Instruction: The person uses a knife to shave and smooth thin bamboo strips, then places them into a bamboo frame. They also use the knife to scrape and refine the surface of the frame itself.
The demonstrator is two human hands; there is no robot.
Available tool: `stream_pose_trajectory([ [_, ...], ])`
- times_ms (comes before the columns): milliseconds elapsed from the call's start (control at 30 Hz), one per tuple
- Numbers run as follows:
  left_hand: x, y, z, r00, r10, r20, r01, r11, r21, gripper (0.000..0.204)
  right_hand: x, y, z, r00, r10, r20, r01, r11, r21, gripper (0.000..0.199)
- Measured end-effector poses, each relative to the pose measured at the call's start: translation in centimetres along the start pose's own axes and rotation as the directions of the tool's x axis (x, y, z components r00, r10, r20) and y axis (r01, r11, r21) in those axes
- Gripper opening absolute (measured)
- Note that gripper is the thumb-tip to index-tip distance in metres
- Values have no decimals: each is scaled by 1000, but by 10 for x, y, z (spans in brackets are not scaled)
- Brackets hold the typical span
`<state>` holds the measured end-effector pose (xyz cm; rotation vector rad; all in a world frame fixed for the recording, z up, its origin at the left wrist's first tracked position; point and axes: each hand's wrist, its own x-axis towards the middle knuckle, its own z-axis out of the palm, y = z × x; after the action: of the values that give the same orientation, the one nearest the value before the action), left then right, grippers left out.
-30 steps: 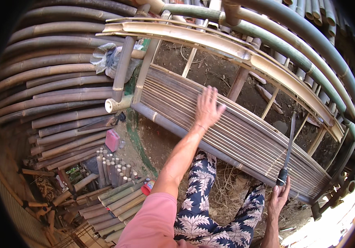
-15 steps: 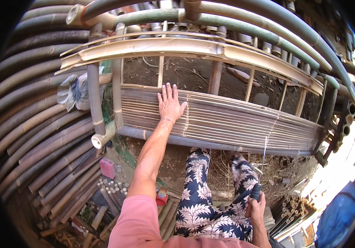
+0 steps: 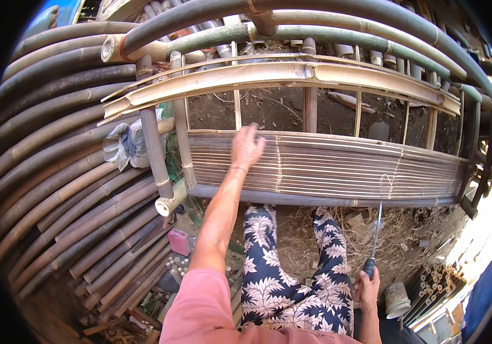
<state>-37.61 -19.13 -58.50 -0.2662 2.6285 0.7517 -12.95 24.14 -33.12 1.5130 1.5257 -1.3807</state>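
Observation:
Before me lies a long panel of narrow bamboo slats (image 3: 337, 163), split by thin pale gaps and set in a bamboo frame. My left hand (image 3: 248, 148) is over the panel's upper left part, slightly blurred, with its fingertips at the upper edge; it appears to hold nothing. Low at the right, my right hand (image 3: 366, 288) is closed round the dark handle of a thin metal rod with a hooked end (image 3: 378, 232). The rod points up and its curved tip lies over the panel's lower right part.
A pale split bamboo length (image 3: 217, 81) spans the frame beyond the panel. Stacked bamboo poles (image 3: 57, 166) fill the left side. A plastic bag (image 3: 124, 143) hangs by the left post, with a pink block (image 3: 179, 242) below. A whitish bucket (image 3: 396, 299) stands at the lower right.
My left hand has gone from lying flat with fingers spread to a more bent pose near the upper edge. My right hand has moved slightly down with the hooked rod. The view has shifted.

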Motion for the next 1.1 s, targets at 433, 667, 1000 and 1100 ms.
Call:
stream_pose_trajectory([
  [433,51,-178,-82,937,139,319,-205,961,185,32,-107,101,142,941,116,-318,-47,975,217,22],
  [667,95,-203,-102,737,118,665,-133,991,-28,32,-150,102,214,976,26,-217,-27,1000,-4,23],
  [1000,98,-229,-105,900,44,434,77,963,-257,46,-170,126,248,978,156,-135,-165,985,-54,15],
  [1100,85,-205,-96,818,182,546,-138,983,-121,49,-172,130,242,983,103,-150,-112,992,-51,15],
])
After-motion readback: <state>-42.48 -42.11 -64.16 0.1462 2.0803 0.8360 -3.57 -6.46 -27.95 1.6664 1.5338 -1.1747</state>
